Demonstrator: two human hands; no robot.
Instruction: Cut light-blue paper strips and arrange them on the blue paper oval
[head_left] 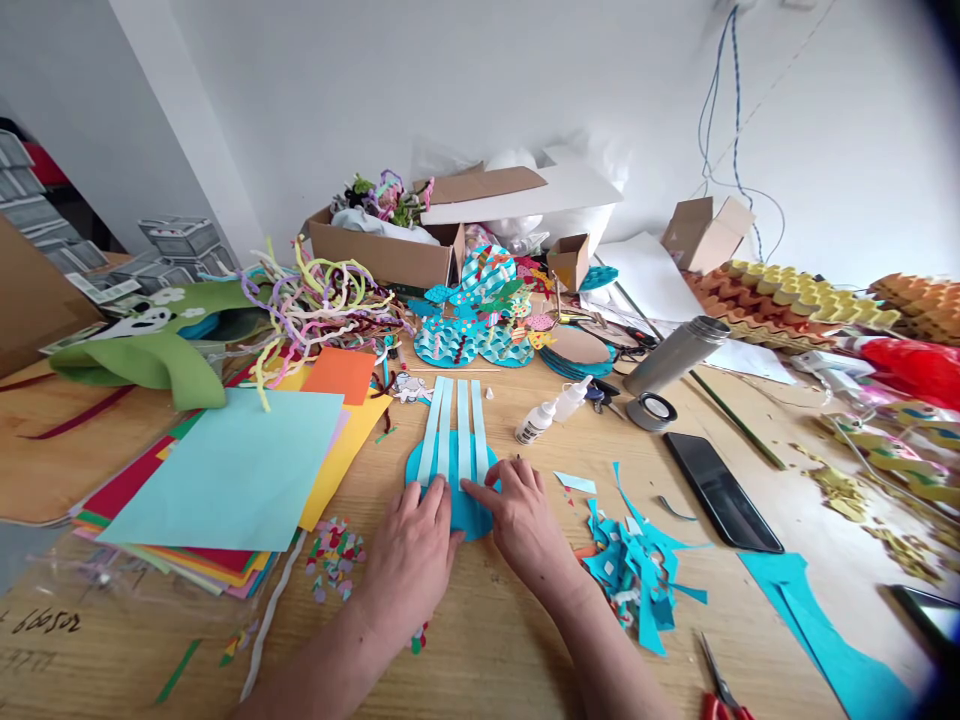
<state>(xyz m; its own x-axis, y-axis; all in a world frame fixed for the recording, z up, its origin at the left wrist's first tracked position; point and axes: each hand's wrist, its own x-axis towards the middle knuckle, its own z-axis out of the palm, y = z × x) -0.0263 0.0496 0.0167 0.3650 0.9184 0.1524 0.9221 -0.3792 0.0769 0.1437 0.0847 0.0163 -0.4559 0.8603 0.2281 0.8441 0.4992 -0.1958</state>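
Observation:
A round blue paper disc (471, 518) lies on the wooden table in front of me. Several pale blue paper strips (443, 430) lie side by side on it, their far ends reaching past its upper edge. My left hand (411, 545) rests over the disc's left part, fingertips down on the near ends of the left strips, nothing gripped. From the other side, my right hand (525, 515) touches the near ends of the right strips with its index finger stretched out. Just beyond it are two small white glue bottles (536, 423), one upright and one tilted.
To the left lies a stack of coloured paper (225, 470) beside confetti (335, 560). Blue paper scraps (645, 570), red-handled scissors (721, 690), a phone (721, 490) and a grey flask (675, 355) lie to the right. Pipe cleaners (322, 300) and a cardboard box (382, 250) are behind.

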